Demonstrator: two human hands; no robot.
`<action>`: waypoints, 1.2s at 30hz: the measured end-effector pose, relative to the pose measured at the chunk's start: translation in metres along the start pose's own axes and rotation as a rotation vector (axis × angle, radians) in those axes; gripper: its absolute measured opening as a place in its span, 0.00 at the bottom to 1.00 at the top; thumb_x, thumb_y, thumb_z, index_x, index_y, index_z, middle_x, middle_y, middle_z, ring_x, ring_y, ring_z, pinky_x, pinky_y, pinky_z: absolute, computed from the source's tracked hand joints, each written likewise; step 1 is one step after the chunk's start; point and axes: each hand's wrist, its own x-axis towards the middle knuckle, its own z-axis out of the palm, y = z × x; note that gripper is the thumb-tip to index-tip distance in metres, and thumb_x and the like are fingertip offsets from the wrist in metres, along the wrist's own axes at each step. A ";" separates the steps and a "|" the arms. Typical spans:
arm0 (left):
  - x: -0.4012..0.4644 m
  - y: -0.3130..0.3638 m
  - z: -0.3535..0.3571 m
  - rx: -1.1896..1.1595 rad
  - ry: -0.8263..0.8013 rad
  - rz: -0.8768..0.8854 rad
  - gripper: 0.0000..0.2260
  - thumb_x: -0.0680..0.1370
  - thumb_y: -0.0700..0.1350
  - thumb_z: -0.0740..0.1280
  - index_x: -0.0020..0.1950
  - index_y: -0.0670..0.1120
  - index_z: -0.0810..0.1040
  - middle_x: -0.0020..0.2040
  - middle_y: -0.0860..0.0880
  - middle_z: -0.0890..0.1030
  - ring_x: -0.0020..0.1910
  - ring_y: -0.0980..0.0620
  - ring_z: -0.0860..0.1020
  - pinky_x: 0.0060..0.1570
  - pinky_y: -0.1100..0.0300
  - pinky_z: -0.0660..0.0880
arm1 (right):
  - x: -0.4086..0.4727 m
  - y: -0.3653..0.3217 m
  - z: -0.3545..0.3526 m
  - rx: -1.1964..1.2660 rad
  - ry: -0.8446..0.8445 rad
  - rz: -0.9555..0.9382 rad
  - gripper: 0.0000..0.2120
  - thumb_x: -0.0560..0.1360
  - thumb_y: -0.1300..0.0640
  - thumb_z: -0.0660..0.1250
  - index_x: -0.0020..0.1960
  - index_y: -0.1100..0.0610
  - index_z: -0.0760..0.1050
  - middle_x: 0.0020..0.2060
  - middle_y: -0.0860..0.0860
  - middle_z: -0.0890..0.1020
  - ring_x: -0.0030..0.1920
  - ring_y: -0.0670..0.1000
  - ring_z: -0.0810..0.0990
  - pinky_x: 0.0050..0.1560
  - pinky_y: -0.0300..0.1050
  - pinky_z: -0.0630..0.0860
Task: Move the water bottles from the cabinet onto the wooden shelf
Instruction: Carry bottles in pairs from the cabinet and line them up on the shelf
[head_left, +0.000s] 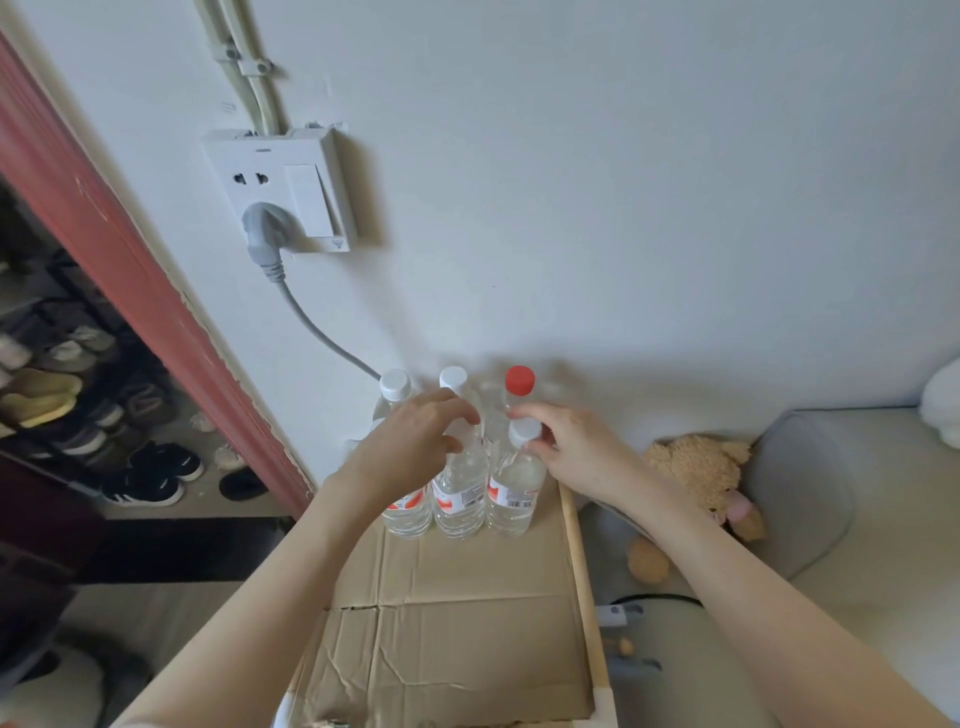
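6 clear water bottles upright, clustered on cardboard-lined shelf

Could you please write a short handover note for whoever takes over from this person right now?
Left hand grips the neck of the middle front bottle. Right hand pinches the white cap of the right front bottle. Six bottles appear to stand upright on the cardboard-lined wooden shelf, including a red-capped bottle at the back. The cabinet is out of view, so what remains cannot be told.
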 end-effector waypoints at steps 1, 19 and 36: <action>0.000 0.000 0.000 0.004 0.005 0.003 0.14 0.73 0.34 0.64 0.57 0.45 0.76 0.56 0.47 0.76 0.50 0.48 0.73 0.44 0.65 0.64 | 0.000 0.001 0.000 -0.003 0.006 0.002 0.17 0.73 0.61 0.64 0.62 0.54 0.72 0.55 0.50 0.77 0.46 0.50 0.74 0.46 0.38 0.65; -0.003 0.002 0.007 -0.077 -0.021 0.058 0.15 0.73 0.36 0.66 0.59 0.44 0.76 0.57 0.47 0.74 0.47 0.52 0.71 0.47 0.68 0.62 | -0.012 0.005 -0.002 -0.023 0.061 0.007 0.15 0.73 0.58 0.66 0.59 0.54 0.72 0.44 0.46 0.74 0.42 0.49 0.73 0.47 0.44 0.69; -0.009 -0.001 0.003 -0.018 -0.040 0.059 0.17 0.72 0.40 0.69 0.61 0.44 0.74 0.61 0.49 0.74 0.60 0.49 0.70 0.51 0.68 0.60 | -0.009 0.002 0.006 0.024 0.115 0.045 0.13 0.71 0.54 0.69 0.53 0.57 0.72 0.46 0.53 0.78 0.44 0.53 0.76 0.48 0.49 0.73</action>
